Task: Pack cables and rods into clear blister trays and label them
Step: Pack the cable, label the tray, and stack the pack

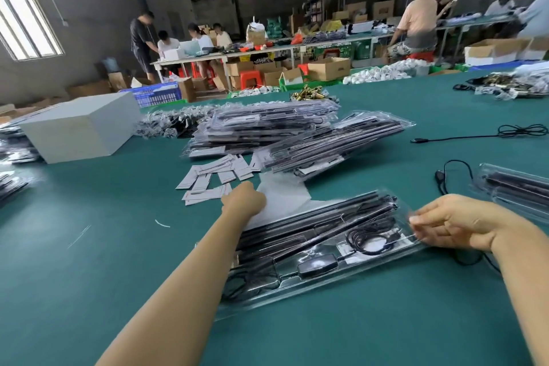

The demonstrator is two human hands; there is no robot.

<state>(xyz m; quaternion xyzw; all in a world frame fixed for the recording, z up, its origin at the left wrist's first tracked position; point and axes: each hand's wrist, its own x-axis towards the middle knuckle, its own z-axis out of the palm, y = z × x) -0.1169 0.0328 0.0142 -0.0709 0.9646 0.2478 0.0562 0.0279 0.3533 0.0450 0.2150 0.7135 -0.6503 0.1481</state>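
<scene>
Right hand: fingers curled, pinching the right-hand end of the clear blister tray; thumb not clearly separable from the plastic glare.

Left hand: reached forward over the tray's far left part, fingers curled under and hidden from this angle; it rests at the edge of a white sheet. Whether it pinches the sheet or a label cannot be told.

Blister tray: lies aslant on the green table, toward the near edge, between the two forearms. Contents: long black rods along its far side; a coiled black cable near the right end; a small black block toward the near side; a second dark coil at the near left corner.

White labels: loose scatter just beyond the left hand, some overlapping, touching the sheet's left side.

Filled trays, stacked: an untidy heap beyond the labels, mid-table; one further pile leans against its right side.

Further tray: at the right edge, partly cut off, rods inside.

Loose black cables: one between that tray and the held one; another farther right.

White box: far left of the table.
</scene>
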